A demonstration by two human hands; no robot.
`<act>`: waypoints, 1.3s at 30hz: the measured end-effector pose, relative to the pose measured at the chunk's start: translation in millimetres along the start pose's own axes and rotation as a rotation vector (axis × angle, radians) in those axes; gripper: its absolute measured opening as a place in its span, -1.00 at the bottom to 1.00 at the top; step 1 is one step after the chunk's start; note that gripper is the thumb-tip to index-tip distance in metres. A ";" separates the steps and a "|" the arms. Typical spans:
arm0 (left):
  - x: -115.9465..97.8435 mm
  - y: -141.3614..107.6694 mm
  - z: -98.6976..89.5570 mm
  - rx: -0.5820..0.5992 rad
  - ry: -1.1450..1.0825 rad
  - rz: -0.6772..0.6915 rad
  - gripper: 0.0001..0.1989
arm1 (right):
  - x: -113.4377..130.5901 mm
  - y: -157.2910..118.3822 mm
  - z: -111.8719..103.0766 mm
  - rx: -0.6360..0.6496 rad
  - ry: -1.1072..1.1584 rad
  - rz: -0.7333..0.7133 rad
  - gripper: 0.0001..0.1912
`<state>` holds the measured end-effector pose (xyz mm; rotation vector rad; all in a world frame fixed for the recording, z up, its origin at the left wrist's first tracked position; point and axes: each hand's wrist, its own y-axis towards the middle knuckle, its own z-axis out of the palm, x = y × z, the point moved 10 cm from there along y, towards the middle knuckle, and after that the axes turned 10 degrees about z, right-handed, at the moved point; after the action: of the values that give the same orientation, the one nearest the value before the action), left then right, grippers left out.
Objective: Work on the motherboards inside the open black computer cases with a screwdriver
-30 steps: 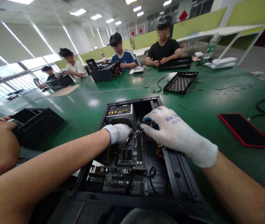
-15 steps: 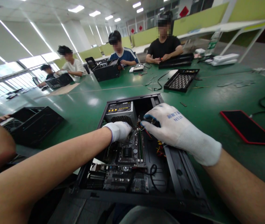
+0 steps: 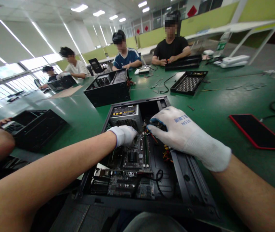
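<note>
An open black computer case [image 3: 193,180] lies in front of me, with a motherboard [image 3: 134,158] and a boxy power supply [image 3: 125,116] inside. My left hand [image 3: 126,135], in a white glove, is closed at the motherboard's far edge, just below the power supply. Its fingertips are hidden, so what they grip does not show. On the right, my gloved right hand [image 3: 173,127] curls its thumb and fingers around thin coloured cables [image 3: 154,137] beside the board. A green memory stick [image 3: 146,149] stands in its slot between the hands.
A co-worker's arm reaches another black case [image 3: 40,129] at left. Beyond mine stands a further open case [image 3: 110,85]. A black tray-like panel [image 3: 188,82] and a red-edged black tablet [image 3: 259,131] lie on the green table [image 3: 215,106]. Several people sit across the table.
Both my hands stay almost where they were. Across the table, a co-worker's open case has come nearer and turned, and the co-worker's hands have shifted.
</note>
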<state>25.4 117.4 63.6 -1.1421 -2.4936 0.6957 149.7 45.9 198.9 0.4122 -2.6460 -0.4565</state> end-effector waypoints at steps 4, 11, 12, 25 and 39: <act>-5.0 -2.5 0.7 0.075 0.068 0.012 -0.54 | -0.2 -0.4 0.4 0.001 0.003 -0.006 -0.63; -6.6 -2.2 -1.8 0.062 0.068 0.025 -0.47 | 0.2 -2.3 1.5 -0.009 -0.011 -0.045 -0.61; -6.5 -2.0 -1.8 0.060 0.063 0.027 -0.47 | 0.0 -2.3 1.6 -0.011 -0.013 -0.046 -0.61; -7.6 1.8 -1.4 0.028 0.022 0.023 -0.52 | -1.2 -1.1 0.3 -0.035 0.036 -0.036 -0.64; -6.9 -5.1 -9.6 0.016 -0.016 0.015 -0.23 | -3.8 3.6 0.0 -0.003 0.091 0.020 -0.64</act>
<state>31.1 112.1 73.8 -1.1552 -2.4911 0.7304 152.2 50.5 198.9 0.3953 -2.5587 -0.4248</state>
